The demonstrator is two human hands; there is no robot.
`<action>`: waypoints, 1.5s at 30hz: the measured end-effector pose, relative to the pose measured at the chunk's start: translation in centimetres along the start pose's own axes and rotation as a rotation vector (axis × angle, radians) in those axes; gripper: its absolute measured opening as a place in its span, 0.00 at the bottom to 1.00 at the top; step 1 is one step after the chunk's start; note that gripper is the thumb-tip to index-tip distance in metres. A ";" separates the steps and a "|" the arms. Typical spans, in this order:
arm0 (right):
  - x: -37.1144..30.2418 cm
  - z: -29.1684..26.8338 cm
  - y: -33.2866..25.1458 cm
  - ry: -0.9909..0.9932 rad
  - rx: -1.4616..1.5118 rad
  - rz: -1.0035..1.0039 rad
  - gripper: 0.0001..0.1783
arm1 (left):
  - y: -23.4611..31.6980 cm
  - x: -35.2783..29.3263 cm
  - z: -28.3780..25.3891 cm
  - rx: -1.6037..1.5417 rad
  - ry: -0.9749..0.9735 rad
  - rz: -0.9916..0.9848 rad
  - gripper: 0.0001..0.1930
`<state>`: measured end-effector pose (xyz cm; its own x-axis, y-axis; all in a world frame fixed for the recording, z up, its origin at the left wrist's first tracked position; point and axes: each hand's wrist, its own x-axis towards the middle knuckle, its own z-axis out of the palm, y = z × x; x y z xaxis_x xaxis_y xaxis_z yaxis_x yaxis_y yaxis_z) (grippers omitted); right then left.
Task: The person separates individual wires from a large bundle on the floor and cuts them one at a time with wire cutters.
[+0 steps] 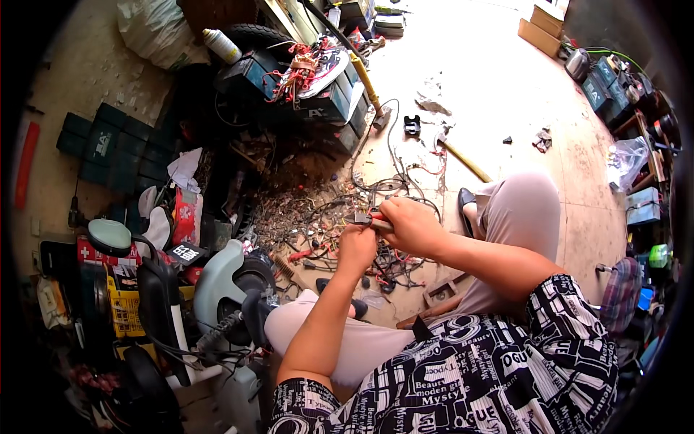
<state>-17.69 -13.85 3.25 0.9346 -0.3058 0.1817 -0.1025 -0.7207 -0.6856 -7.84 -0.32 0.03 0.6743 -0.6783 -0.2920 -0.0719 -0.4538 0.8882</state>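
In front of my body, my right hand [410, 223] is wrapped round the handles of a pair of pliers [359, 218]. The pliers' metal jaws point left, just over the top of my left hand [358, 248]. That left hand is closed, its fingers curled together; whatever it holds is too small or too hidden to name. A tangle of dark cables [405, 257] lies on the floor beneath and around both hands. A heap of small scrap bits [289, 206] spreads out to the left of them.
A hammer [466, 160] lies beyond my right knee, and a yellow-handled hammer [367, 83] leans against stacked batteries [325, 105]. Red wires [302, 71] are piled on top. A grey-green scooter [217, 278] stands close on my left. Batteries [603, 83] line the right wall.
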 end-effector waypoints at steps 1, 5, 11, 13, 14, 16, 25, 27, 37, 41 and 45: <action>0.4 0.6 1.4 0.079 -0.016 0.046 0.10 | 1.2 -0.4 0.3 -0.001 -0.008 0.003 0.12; 2.8 -2.3 4.7 0.244 -0.074 0.318 0.10 | 3.3 -3.0 0.9 -0.327 -0.233 -0.241 0.17; 1.8 -0.7 7.6 0.151 0.503 0.486 0.11 | 3.3 -2.4 -0.5 -0.524 -0.237 -0.172 0.13; 1.7 -0.8 5.4 -0.019 0.780 0.620 0.10 | 3.1 -2.5 -1.2 -0.508 -0.221 -0.152 0.11; 1.6 -0.9 4.5 -0.105 0.904 0.629 0.09 | 2.9 -2.5 -1.5 -0.473 -0.208 -0.121 0.11; 1.5 -1.8 2.9 -0.264 0.977 0.651 0.10 | 2.9 -2.5 -1.6 -0.438 -0.201 -0.088 0.11; 1.2 -0.7 2.8 -0.379 1.161 0.625 0.12 | 3.2 -2.5 -1.8 -0.238 -0.234 0.007 0.11; 1.2 -0.8 2.8 -0.394 1.178 0.651 0.11 | 3.1 -2.5 -1.9 -0.216 -0.229 0.023 0.10; 1.2 -1.7 1.9 -0.403 1.475 0.861 0.06 | 2.7 -1.4 -2.0 -0.224 -0.072 0.163 0.06; 1.3 -1.6 1.1 -0.316 1.454 0.846 0.08 | 3.4 -1.2 -1.6 0.055 0.296 0.343 0.07; 1.3 -0.8 0.8 -0.119 1.366 0.752 0.09 | 3.8 -1.3 -0.5 -0.169 0.172 0.261 0.07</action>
<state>-16.85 -15.32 3.51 0.8400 -0.2261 -0.4932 -0.2274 0.6787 -0.6984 -8.62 -0.80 3.95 0.7645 -0.6446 0.0039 -0.1451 -0.1663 0.9753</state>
